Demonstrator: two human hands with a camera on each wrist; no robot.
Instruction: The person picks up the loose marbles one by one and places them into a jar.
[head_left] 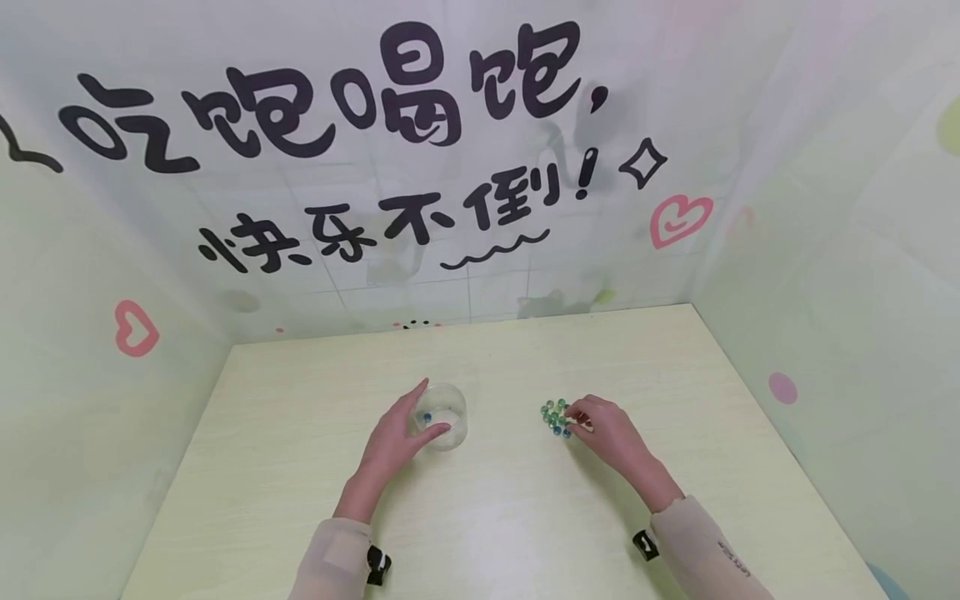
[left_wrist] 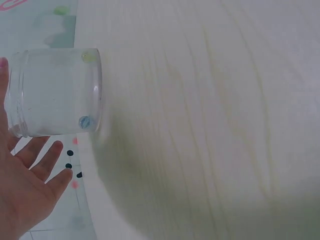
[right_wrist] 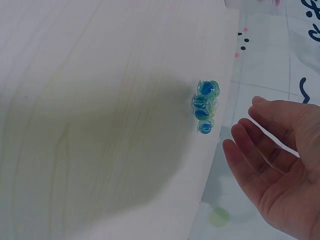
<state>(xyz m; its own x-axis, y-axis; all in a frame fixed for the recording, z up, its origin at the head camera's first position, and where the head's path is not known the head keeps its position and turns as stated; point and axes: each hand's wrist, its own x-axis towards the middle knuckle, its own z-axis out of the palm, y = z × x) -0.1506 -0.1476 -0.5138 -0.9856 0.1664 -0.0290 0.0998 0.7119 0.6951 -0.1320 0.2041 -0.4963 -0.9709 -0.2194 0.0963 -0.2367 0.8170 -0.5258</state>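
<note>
A clear jar (head_left: 459, 407) stands on the table left of the middle, its mouth up. My left hand (head_left: 396, 432) holds it, with the thumb at the near side and a finger round the far left side. Inside, at the bottom, lie a blue marble (left_wrist: 84, 122) and a yellowish-green marble (left_wrist: 88, 56). To the right, several green and blue marbles (head_left: 553, 418) sit in a tight cluster. My right hand (head_left: 611, 433) hovers at the right edge of that cluster. In the right wrist view its fingers (right_wrist: 255, 155) are loosely bent, with nothing seen between them.
The pale wood-grain table (head_left: 480, 533) is enclosed by a back wall (head_left: 337, 183) with black lettering and by side walls (head_left: 847, 275) with printed shapes. A stretch of table lies between the jar and the marbles.
</note>
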